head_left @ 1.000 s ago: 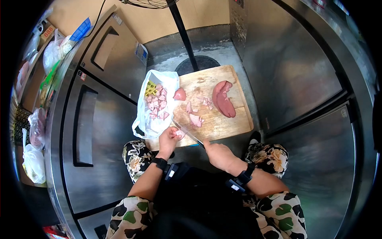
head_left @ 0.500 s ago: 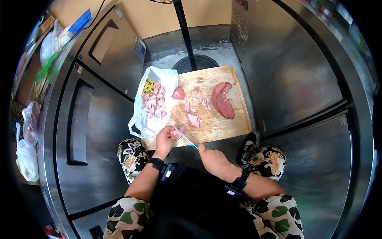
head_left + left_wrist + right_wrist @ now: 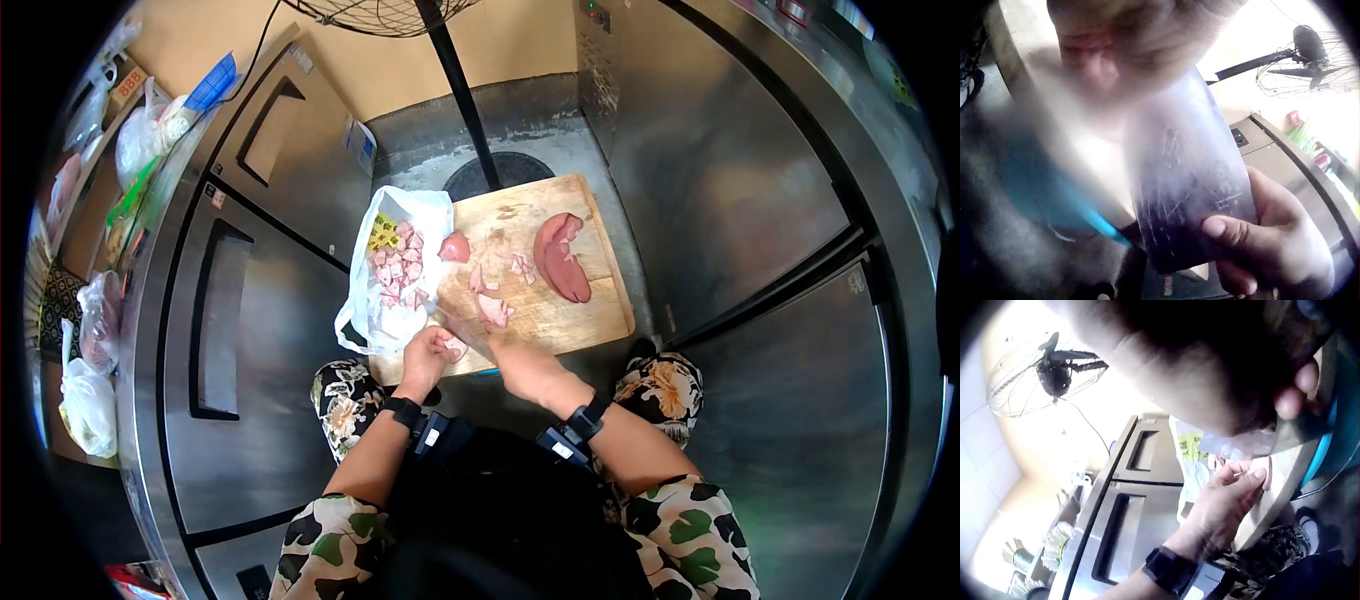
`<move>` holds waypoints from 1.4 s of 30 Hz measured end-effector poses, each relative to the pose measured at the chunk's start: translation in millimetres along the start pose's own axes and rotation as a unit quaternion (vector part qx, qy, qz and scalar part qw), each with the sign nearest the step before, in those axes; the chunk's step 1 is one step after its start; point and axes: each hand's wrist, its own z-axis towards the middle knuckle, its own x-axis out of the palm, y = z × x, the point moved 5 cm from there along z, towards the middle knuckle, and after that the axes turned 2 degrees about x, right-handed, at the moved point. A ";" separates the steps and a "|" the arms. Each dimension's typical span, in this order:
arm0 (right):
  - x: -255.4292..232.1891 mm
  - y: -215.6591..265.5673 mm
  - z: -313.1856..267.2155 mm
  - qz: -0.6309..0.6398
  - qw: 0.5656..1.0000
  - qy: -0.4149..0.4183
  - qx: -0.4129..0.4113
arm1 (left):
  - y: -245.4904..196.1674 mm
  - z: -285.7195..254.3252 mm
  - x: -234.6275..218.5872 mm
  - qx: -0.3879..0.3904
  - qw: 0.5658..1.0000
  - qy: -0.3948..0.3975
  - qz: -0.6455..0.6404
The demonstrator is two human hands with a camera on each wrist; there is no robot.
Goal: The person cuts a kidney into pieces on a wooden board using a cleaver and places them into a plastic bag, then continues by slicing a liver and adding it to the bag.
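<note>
At the near edge of the wooden cutting board (image 3: 585,325), my left hand (image 3: 422,362) pinches a pale pink piece of meat (image 3: 456,349). My right hand (image 3: 540,375) grips a broad-bladed knife (image 3: 1191,181), its scratched flat face showing in the left wrist view. The blade slants from the right hand toward the left fingers, blurred in the head view. Left of centre, a white plastic bag (image 3: 362,310) lies open with several meat chunks (image 3: 400,268) in it. On the board lie a large reddish piece of meat (image 3: 560,262), a small round one (image 3: 454,247) and pale scraps (image 3: 493,309).
Steel refrigerators stand to the left (image 3: 280,350) and right (image 3: 720,150). Behind the board is a fan's black pole (image 3: 462,100) on a round base. Filled plastic bags (image 3: 90,405) sit on shelving at far left. The person's knees flank the board's near edge.
My right hand has shifted slightly left and up, nearer the left hand. The blade, seen edge-on half a second ago, now shows its blurred flat side. The left hand still holds the meat.
</note>
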 end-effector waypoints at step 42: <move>-23.2 -35.1 -23.3 0.420 0.888 0.087 0.166 | -63.3 -22.0 6.1 0.080 0.958 -0.052 0.271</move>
